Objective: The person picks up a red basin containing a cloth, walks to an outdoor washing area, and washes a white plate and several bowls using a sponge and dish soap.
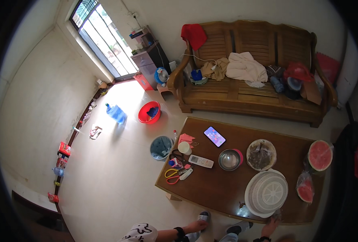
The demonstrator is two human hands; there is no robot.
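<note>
My left hand (197,226) is low in the view above my leg, its fingers curled together with nothing visible in them. My right hand (271,227) is at the near edge of the wooden table (223,201), fingers closed round a small greyish, see-through thing (277,214) too unclear to name. Just beyond it, a white plastic colander (266,192) lies upside down. To the right are a bagged watermelon piece (305,189) and a wrapped watermelon half (320,155). A lined basin (261,155) with dark contents and a steel bowl (230,159) sit behind the colander.
On the table's left are scissors (171,176), a remote control (201,161), a paper cup (184,148) and a lit phone (215,136). A bin (161,147), red basin (149,112) and blue water jug (116,113) stand on the floor. A wooden sofa (243,97) bears clothes.
</note>
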